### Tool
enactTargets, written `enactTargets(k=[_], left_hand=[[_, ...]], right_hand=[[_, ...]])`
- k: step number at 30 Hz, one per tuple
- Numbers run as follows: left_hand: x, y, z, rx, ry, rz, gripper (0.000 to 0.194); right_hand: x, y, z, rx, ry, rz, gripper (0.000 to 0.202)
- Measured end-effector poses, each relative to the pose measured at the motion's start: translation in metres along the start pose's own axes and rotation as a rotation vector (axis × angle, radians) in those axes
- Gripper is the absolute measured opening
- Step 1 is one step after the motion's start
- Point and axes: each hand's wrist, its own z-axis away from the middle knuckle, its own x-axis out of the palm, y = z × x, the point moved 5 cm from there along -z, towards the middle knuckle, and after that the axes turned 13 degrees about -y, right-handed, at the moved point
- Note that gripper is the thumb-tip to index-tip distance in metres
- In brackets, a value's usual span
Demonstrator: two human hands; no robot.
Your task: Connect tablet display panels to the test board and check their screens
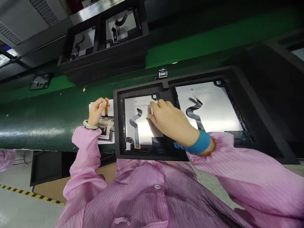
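My left hand (95,111) is closed, with thumb and finger pinching the upper end of an orange flex cable (106,110). That cable rises from a small electronic part (104,128) with a printed label, lying on white paper (102,142) beside the tray. My right hand (172,122), a blue band at its wrist, hovers over the left silver display panel (147,126). Its fingertips are blurred by motion, and I cannot see whether they hold anything. A black ribbon cable (136,126) lies across this panel. The second display panel (211,110) bears another black ribbon cable (193,112).
Both panels sit in a black foam tray (140,87) at the bench's near edge. Stacked black trays (106,60) with more panels stand behind. A small metal object (162,73) and a dark flat piece (40,81) lie on the green bench (47,110). Dark trays are at right.
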Motion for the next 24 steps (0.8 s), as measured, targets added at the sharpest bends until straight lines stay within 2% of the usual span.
enactTargets(k=[3,6,11,15,18,20,24], left_hand=[[0.01,0.005,0.002,-0.017,-0.067,-0.073,0.048],[0.02,0.01,0.005,-0.01,-0.117,-0.127,0.044],[0.031,0.016,0.006,-0.001,-0.196,-0.186,0.044],[0.035,0.021,0.006,0.027,-0.262,-0.239,0.044],[0.037,0.022,0.008,0.048,-0.292,-0.257,0.041],[0.04,0.022,0.009,0.05,-0.315,-0.256,0.039],[0.042,0.022,0.01,0.022,-0.345,-0.237,0.038]], right_hand=[[0.001,-0.009,-0.026,-0.1,-0.037,-0.045,0.033],[0.008,-0.009,-0.045,-0.191,-0.084,-0.188,0.028],[0.009,-0.002,-0.054,-0.271,-0.175,-0.579,0.004],[0.008,-0.016,-0.05,-0.436,-0.403,-1.096,0.024],[0.011,-0.032,-0.047,-0.5,-0.516,-1.298,0.038],[0.015,-0.041,-0.047,-0.514,-0.518,-1.345,0.048],[0.025,-0.054,-0.052,-0.552,-0.414,-1.32,0.063]])
